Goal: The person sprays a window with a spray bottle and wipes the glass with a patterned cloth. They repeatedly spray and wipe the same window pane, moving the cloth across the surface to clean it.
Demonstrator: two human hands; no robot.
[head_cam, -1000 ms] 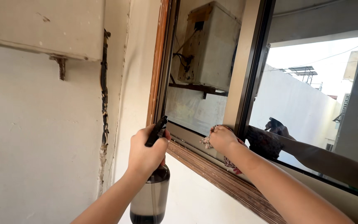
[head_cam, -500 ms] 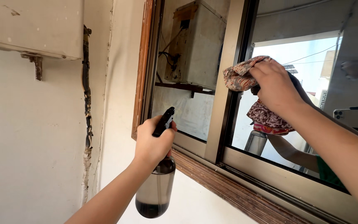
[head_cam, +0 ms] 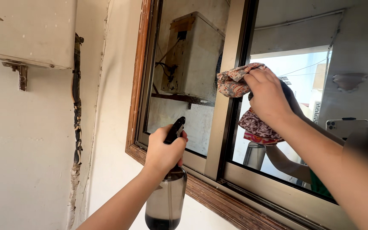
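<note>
My left hand grips the black trigger head of a smoky translucent spray bottle, held upright below the window with a little dark liquid at its bottom. My right hand presses a crumpled patterned red-and-beige cloth against the upright metal bar of the window frame and the glass beside it. The mirror-like pane reflects my arm, the bottle and a phone.
A brown wooden sill runs under the metal sliding window. A pale box on brackets hangs on the cracked white wall at left, with a dark cable running down beside it. Another boxy unit shows in the left pane.
My right hand lifted the cloth from the lower sill corner up to the upright frame bar and glass. The left hand with the bottle stayed low, drifting slightly right as the view shifted.
</note>
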